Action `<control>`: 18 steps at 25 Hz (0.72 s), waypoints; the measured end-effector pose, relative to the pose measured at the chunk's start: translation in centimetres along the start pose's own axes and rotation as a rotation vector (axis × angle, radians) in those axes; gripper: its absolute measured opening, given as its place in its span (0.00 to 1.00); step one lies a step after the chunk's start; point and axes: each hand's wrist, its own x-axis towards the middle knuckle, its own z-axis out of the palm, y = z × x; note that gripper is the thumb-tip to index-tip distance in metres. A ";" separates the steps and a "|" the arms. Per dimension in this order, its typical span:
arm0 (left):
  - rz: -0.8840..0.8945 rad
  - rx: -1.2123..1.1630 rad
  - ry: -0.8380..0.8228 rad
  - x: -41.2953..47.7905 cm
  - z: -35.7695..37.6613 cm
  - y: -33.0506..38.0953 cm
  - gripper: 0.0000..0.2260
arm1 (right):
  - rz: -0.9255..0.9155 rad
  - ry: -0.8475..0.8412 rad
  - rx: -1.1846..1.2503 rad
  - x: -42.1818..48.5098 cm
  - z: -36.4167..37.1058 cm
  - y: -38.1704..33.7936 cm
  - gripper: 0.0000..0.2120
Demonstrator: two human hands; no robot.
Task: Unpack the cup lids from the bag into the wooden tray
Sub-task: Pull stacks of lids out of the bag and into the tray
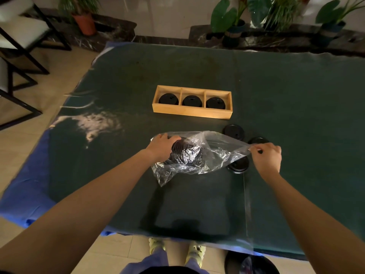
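A clear plastic bag [213,155] lies on the dark green table, with a stack of black cup lids [183,153] inside its left end. My left hand [163,146] presses on that end and grips the stack through the plastic. My right hand [267,155] pinches the bag's open right edge and holds it stretched out. A wooden tray [192,112] with three compartments sits farther back, each compartment holding black lids. Three loose black lids lie on the table: one [234,132] behind the bag, one [257,140] by my right hand, one [238,166] under the bag's mouth.
The table [296,95] is covered in dark green cloth over a blue sheet. Potted plants [233,20] stand on a ledge behind it. Black-framed chairs [19,36] are at the left. A dark bin [251,264] stands on the floor by my feet.
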 end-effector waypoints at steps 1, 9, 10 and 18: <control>-0.004 -0.013 -0.002 0.1 0.0 0.1 0.28 | 0.044 -0.064 0.015 0.2 -0.1 0.1 0.11; -0.103 -0.021 -0.099 0.2 -0.1 0.3 0.32 | -0.686 0.144 0.167 -1.7 -3.6 -8.9 0.10; -0.098 0.014 -0.105 0.2 -0.2 0.5 0.35 | -0.726 -0.032 0.107 -1.9 -3.0 -9.7 0.10; 0.063 0.096 -0.110 0.8 0.1 0.7 0.45 | -0.756 -0.773 -0.465 0.4 3.0 -9.8 0.46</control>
